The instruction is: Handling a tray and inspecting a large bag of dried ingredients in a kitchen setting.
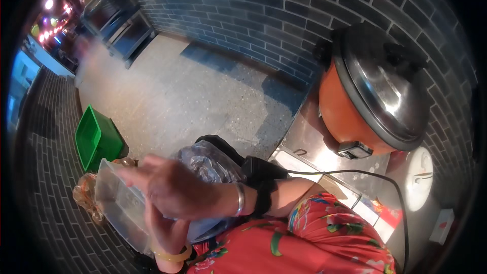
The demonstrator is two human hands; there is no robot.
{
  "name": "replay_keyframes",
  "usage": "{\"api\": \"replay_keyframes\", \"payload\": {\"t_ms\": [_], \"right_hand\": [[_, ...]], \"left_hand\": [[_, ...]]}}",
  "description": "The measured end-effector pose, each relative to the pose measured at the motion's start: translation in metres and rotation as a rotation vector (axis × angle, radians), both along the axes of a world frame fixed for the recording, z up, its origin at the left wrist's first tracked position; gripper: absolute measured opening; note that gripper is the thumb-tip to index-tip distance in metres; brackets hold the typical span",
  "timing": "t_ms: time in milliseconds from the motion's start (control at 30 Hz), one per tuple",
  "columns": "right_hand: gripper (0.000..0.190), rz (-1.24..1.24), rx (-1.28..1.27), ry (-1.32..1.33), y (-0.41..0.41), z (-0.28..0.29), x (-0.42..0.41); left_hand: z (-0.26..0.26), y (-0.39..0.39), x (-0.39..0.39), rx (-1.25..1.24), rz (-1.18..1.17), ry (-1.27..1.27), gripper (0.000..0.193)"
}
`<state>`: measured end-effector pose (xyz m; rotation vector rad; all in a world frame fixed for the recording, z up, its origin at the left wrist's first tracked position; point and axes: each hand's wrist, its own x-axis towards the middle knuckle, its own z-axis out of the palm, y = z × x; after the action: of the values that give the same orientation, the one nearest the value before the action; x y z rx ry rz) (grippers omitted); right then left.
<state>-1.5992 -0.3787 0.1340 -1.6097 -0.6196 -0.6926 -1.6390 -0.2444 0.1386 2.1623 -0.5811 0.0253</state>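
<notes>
A translucent plastic container (121, 201) is tilted in front of me at the lower left. My left hand (167, 224), with a yellow bangle at the wrist, grips its near side. Across the container's upper edge reaches my right hand (171, 186), blurred, with a silver bangle and a black wrist strap behind it. Its fingers overlap the rim; whether they grip it cannot be told. Under my right forearm bulges a clear plastic bag (207, 160), its contents unclear. Brownish items in clear wrapping (86, 194) show beyond the container.
A green plastic bin (101, 140) stands by the brick wall at left. On the right, an orange rice cooker (342, 110) with a metal lid sits on a metal surface (304, 137). A black cable (354, 171) crosses there near a white round lid (420, 179). A dark cabinet (118, 23) stands farther off.
</notes>
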Motion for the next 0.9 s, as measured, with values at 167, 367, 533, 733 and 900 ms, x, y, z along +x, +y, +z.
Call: {"api": "replay_keyframes", "payload": {"t_ms": [167,367,533,733,900], "right_hand": [[0.049,0.068,-0.134,-0.134,0.001,0.006,0.005],[0.102,0.447,-0.162,-0.091,0.003,-0.01,0.018],[0.069,0.484,-0.279,-0.028,0.009,0.005,-0.008],[0.033,0.554,0.195,0.389,-0.014,0.026,-0.028],[0.023,0.515,0.565,0.432,-0.034,0.05,-0.037]], "left_hand": [[0.002,0.0,0.01,-0.438,0.036,0.109,0.034],[0.102,0.009,0.005,-0.275,0.039,0.155,0.011],[0.176,-0.02,0.009,0.012,-0.624,-0.272,0.02],[0.138,-0.022,-0.008,-0.157,-0.646,-0.382,0.028],[0.13,0.009,0.007,-0.287,-0.68,-0.336,0.044]]}}
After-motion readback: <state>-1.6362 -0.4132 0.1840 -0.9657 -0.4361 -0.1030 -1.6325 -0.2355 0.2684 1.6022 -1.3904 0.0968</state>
